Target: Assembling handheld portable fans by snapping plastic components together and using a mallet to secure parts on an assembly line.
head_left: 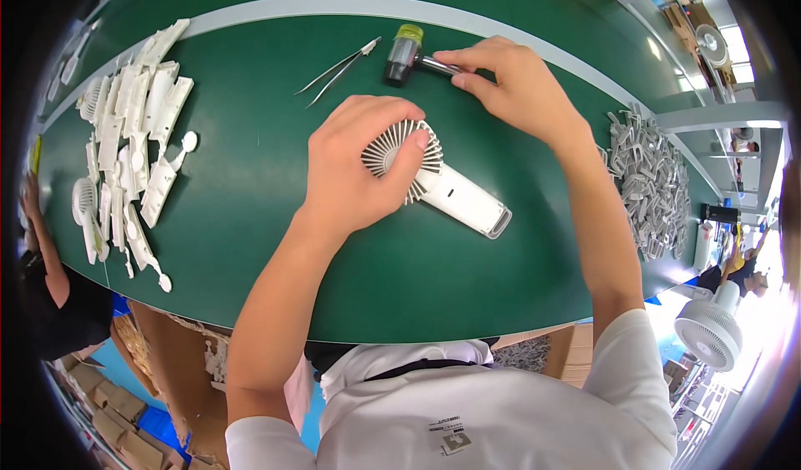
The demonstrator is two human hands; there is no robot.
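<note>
A white handheld fan (463, 201) lies slantwise on the green table, its handle pointing toward the lower right. My left hand (350, 161) is closed round its slatted round head, the thumb across the slats. A grey strap-like loop shows at the handle's end. Beyond the fan is a small mallet (404, 55) with one yellow-green face and one black face. My right hand (513, 82) pinches its dark handle between thumb and fingers; whether the mallet head touches the table I cannot tell. Left of the mallet lie metal tweezers (338, 74), with a small white bit near their joined end.
White fan shells and parts (125, 149) are heaped on the left of the table (267, 261). A pile of small grey loops (647, 186) sits at the right. Another person's arm (48, 245) reaches in at the far left. A cardboard box (179, 370) stands below the table edge.
</note>
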